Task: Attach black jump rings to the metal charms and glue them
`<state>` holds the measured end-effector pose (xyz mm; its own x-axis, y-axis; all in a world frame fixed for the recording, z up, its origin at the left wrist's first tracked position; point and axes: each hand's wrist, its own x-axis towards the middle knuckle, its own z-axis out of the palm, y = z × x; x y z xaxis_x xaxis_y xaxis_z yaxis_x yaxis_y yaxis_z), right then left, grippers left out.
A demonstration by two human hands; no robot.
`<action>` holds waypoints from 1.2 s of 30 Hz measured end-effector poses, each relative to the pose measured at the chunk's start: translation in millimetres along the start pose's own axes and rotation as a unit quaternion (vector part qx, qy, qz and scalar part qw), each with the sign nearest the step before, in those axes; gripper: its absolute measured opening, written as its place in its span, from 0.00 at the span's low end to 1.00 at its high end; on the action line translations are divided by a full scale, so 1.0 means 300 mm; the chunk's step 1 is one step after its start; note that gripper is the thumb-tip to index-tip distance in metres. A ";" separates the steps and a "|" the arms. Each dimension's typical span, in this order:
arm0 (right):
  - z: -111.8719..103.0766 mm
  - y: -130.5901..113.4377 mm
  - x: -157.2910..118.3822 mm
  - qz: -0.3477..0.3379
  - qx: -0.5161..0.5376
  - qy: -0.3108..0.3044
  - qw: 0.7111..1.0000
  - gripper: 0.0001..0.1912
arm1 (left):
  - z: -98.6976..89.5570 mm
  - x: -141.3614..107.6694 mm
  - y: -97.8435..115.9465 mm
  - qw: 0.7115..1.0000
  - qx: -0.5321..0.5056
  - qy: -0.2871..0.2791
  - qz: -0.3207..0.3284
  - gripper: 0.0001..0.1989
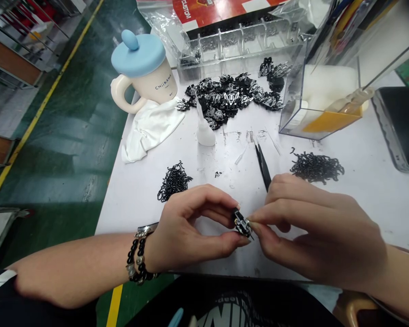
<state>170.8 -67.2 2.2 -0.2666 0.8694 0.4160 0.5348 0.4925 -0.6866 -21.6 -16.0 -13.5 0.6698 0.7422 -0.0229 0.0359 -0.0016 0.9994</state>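
Near the table's front edge, my left hand holds a small black and silver part between thumb and fingers. The thumb and forefinger of my right hand are pinched together at the part's right side; whatever lies between them is too small to tell. Black tweezers lie just beyond my right hand. A pile of small black curved pieces is beyond my left hand, and a similar pile lies beyond my right. Farther back is a heap of black and silver parts.
A small white bottle stands before the heap. Behind are a blue-lidded mug, a white cloth and a clear compartment tray. A clear holder and a dark device are at right.
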 end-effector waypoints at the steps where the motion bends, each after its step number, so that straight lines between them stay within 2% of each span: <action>1: 0.000 0.000 0.000 0.001 0.001 0.001 1.000 0.06 | -0.001 -0.001 -0.001 1.000 0.003 0.003 0.001 0.21; 8: 0.005 0.007 -0.002 0.018 0.043 -0.009 0.999 0.06 | -0.001 -0.006 -0.010 1.000 0.021 0.012 0.019 0.20; 14: 0.013 0.017 -0.008 0.093 0.118 -0.022 0.988 0.06 | 0.004 0.001 -0.009 0.999 0.018 0.020 0.038 0.19; 20: 0.014 0.026 -0.015 0.140 0.189 -0.038 0.971 0.04 | 0.002 0.004 -0.005 0.999 -0.007 0.027 0.016 0.18; 26: 0.012 0.029 -0.015 0.127 0.207 -0.043 0.969 0.04 | 0.000 0.003 -0.002 0.999 -0.027 0.025 0.003 0.18; 36: 0.013 0.012 -0.025 0.065 0.156 -0.022 0.985 0.06 | 0.002 0.009 -0.004 0.999 -0.041 0.027 0.001 0.18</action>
<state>171.5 -71.9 -5.6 -0.2501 0.9233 0.2915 0.2964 0.3596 -0.8848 -19.4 -14.5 -14.9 0.6282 0.7777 -0.0212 -0.0281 0.0499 0.9984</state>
